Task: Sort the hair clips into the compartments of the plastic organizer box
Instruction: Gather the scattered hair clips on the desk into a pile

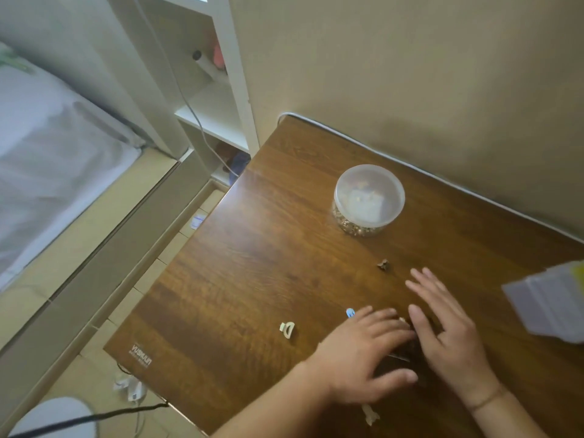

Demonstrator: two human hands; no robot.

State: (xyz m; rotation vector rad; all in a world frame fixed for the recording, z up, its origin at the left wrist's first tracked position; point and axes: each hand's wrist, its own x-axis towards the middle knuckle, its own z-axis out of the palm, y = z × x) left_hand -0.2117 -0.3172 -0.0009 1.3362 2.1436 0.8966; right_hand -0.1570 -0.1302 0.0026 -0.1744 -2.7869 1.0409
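A cream hair clip (287, 329) lies on the wooden tabletop (252, 248) just left of my hands; a small blue clip (350, 312) sits touching my left fingertips, a small brown clip (383, 264) lies a little beyond my right fingertips, and another pale clip (370, 415) shows at the near edge between my forearms; more clips seem to lie under my palms, though blur hides them. My left hand (363, 349) rests flat on the tabletop, fingers spread and relaxed, grasping nothing; my right hand (442, 324) lies beside it, fingers straight and released, also holding nothing; the two nearly touch at the fingers. The plastic organizer box (550, 301), translucent and blurred, stands at the right edge of the tabletop, apart from my right hand; I cannot tell its compartments. Farther back stands a round clear jar (369, 197) with a lid, small things inside; left of the tabletop are a white shelf (218, 99) and a bed (47, 153).
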